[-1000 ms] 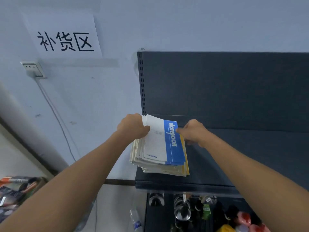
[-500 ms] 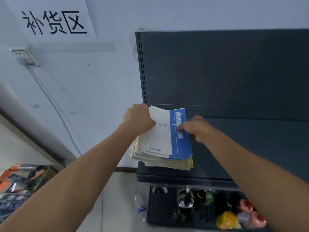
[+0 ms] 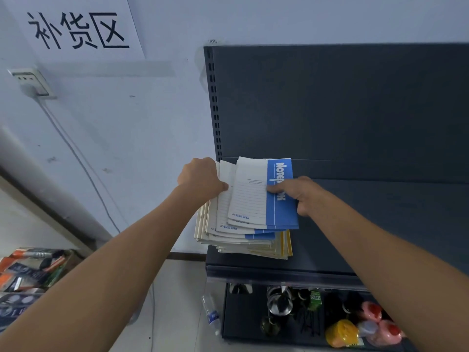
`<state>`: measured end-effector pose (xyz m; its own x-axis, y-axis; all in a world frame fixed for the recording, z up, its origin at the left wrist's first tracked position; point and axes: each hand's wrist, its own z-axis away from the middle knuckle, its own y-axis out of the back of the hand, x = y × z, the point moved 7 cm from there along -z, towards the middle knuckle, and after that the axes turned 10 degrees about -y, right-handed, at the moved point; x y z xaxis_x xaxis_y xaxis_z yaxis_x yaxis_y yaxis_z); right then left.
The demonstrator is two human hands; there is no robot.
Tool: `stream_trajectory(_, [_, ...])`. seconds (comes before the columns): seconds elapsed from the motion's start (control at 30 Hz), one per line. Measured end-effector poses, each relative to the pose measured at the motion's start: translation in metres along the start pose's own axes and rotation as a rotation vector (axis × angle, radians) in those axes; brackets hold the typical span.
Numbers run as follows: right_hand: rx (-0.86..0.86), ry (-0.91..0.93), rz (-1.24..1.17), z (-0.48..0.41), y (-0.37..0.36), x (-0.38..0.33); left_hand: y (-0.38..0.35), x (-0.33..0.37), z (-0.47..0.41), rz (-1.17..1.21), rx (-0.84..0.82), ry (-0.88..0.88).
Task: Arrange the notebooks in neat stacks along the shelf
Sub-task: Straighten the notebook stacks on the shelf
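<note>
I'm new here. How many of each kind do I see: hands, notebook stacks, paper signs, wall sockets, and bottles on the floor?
Hands: 2, the left hand and the right hand
notebook stack: 1
paper sign: 1
wall socket: 1
plastic bottle on the floor: 1
Total: 6

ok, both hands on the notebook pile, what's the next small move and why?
Probably push the left hand rightward to square the stack against the right hand, which holds the top notebook. The covers lie fanned, lower ones sticking out left, and the stack overhangs the left end of the shelf.
</note>
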<state>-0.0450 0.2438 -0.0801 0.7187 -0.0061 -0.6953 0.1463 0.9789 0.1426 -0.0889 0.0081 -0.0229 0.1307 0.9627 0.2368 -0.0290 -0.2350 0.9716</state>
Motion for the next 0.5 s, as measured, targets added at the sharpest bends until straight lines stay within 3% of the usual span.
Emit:
stream_trajectory(0.27, [0.082, 0.061, 0.031, 0.000, -0.009, -0.010, -0.002, -0.006, 0.001, 0.056, -0.059, 0.000])
stream_trajectory(0.5, [0.162, 0.125, 0.035, 0.001, -0.004, -0.015, 0.013, -0.006, 0.008, 0.003, 0.031, -0.001])
